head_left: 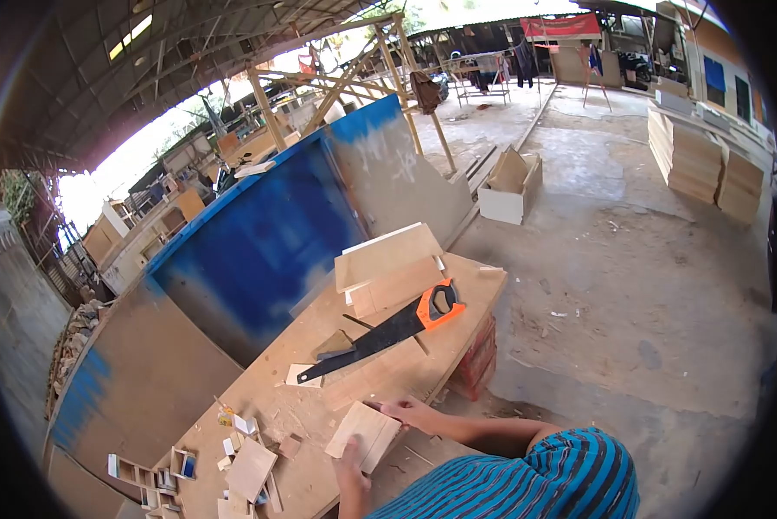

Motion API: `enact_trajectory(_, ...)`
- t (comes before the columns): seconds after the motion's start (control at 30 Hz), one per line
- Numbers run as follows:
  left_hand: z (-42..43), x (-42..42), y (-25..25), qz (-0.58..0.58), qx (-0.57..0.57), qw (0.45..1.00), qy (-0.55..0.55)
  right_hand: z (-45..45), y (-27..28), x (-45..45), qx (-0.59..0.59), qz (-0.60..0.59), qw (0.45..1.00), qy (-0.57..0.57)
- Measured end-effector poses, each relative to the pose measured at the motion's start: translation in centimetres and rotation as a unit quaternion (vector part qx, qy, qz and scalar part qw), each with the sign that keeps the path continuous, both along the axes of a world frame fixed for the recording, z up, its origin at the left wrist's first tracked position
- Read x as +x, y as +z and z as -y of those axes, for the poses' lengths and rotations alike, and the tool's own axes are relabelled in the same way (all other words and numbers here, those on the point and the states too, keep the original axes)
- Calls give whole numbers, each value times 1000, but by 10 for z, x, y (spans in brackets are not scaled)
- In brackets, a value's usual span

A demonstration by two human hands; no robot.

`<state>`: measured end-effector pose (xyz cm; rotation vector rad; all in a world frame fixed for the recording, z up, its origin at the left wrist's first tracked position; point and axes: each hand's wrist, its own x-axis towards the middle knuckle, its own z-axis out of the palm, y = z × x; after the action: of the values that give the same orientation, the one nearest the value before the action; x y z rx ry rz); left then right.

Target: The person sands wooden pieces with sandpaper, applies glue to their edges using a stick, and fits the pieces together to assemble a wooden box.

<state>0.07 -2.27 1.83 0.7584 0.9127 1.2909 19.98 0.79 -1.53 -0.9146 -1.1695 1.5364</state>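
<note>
A pale rectangular piece of wood is held tilted at the near edge of the wooden worktable. My left hand grips its lower edge, thumb on the face. At its upper right corner my right hand is closed on the edge; a small dark spot by the fingertips is too small to name. Beyond both hands lies a handsaw with a black blade and orange handle. It rests across a wooden board and beside a small wood block.
Stacked boards lie at the table's far end. Wood offcuts and small wooden frames are scattered at the left. A blue-painted panel stands along the far side. A red crate is under the table; a white-sided box sits on the floor.
</note>
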Motion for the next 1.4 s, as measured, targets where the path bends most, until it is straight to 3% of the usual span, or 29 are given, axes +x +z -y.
enact_trajectory(0.07,8,3,6,-18,6,1000,-13,-1,10,0,109,49,993,-3)
enact_trajectory(0.1,12,5,11,-27,9,999,-20,1,18,6,57,31,997,31)
enact_trajectory(0.17,17,8,15,75,-15,996,-36,3,42,20,-46,-7,994,100)
enact_trajectory(0.3,33,-4,31,174,-57,966,-182,4,72,43,-9,-31,971,237)
enact_trajectory(0.37,31,-23,16,11,-74,969,-235,-12,60,48,74,7,947,314)
enact_trajectory(0.43,30,-22,21,-137,-112,933,-314,-11,74,42,135,73,922,356)
enact_trajectory(0.53,43,-2,36,-372,44,883,-282,-12,92,30,270,151,870,383)
enact_trajectory(0.57,41,-1,29,-358,78,891,-269,-13,97,26,322,172,848,384)
enact_trajectory(0.67,26,-4,14,-413,127,889,-152,-15,131,31,356,398,816,220)
enact_trajectory(0.77,10,-3,34,-523,142,834,-102,-26,104,16,337,406,849,29)
enact_trajectory(0.87,-4,-1,10,-551,248,796,-26,-5,80,-15,336,416,844,-44)
enact_trajectory(0.97,-7,-8,-17,-616,222,752,-75,-2,27,-37,357,439,825,18)
enact_trajectory(1.07,-5,-18,-44,-590,281,756,-24,24,49,-35,352,431,831,22)
enact_trajectory(1.1,3,-9,-18,-633,241,734,-56,15,40,-30,350,410,842,4)
enact_trajectory(1.2,-2,1,-8,-606,198,770,-42,-5,37,-22,290,411,859,-99)
enact_trajectory(1.23,-5,-2,-11,-605,179,774,-53,4,52,-24,295,476,827,-58)
enact_trajectory(1.33,-6,-6,-17,-555,282,783,-14,25,52,-35,370,374,850,-19)
enact_trajectory(1.37,-6,-7,-15,-565,254,785,-21,7,21,-38,414,256,873,-34)
enact_trajectory(1.4,-5,-7,-12,-575,224,787,-29,-4,13,-36,365,296,880,-61)
